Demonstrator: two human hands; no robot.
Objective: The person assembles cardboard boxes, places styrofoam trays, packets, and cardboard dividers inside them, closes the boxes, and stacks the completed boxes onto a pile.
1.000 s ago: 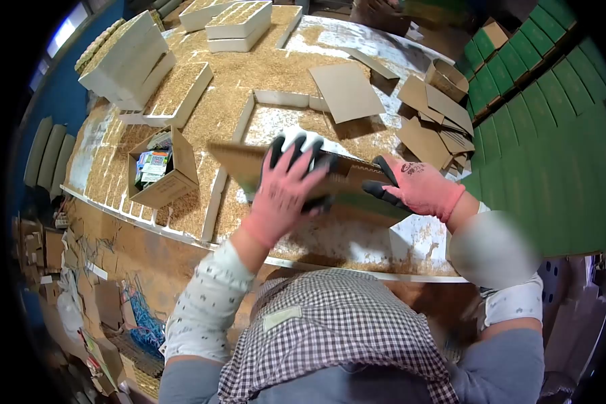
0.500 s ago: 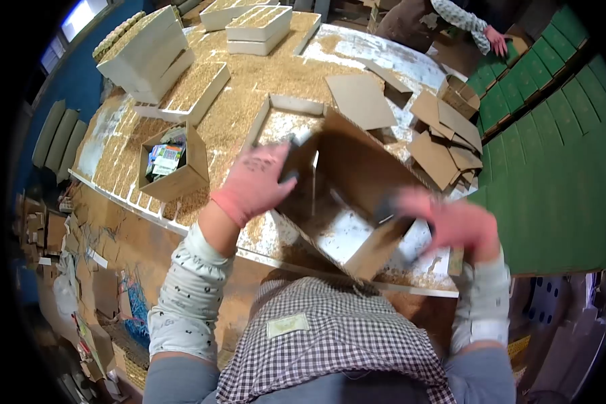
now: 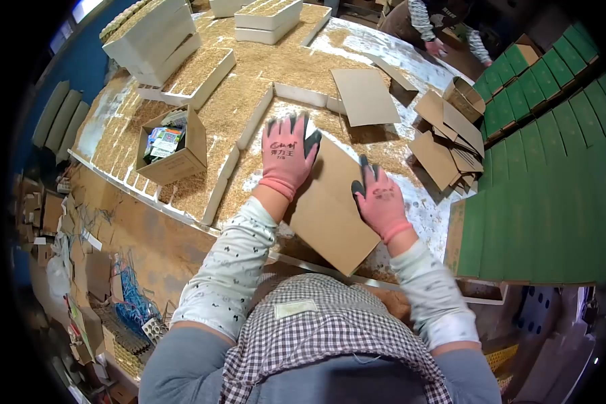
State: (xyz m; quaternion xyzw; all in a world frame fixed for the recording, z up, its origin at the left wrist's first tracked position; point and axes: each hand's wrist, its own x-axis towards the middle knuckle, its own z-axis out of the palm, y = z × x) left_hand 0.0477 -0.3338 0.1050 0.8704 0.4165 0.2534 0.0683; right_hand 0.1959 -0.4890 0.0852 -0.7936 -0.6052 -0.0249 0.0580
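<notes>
A brown cardboard box (image 3: 333, 209) lies in front of me with a plain broad face up; whether it is folded flat or still has depth, I cannot tell. My left hand (image 3: 287, 153), in a pink glove with dark fingertips, lies back-up at its upper left edge, fingers stretched out and thumb apart. At the right edge is my right hand (image 3: 382, 200), gloved alike, its fingers extended and its thumb resting near the cardboard.
Grain-like material and white strips (image 3: 225, 185) cover the table. A small carton of colourful packets (image 3: 163, 143) stands left, white trays (image 3: 202, 81) behind it. Cardboard pieces (image 3: 441, 158) lie right, beside stacked green boxes (image 3: 539, 209). Another person's hand (image 3: 435, 47) shows at the back.
The box was tilted with its open inside towards me; now a plain face is up. Both hands have moved inward, the right one up and left. The co-worker's hand has left the green boxes.
</notes>
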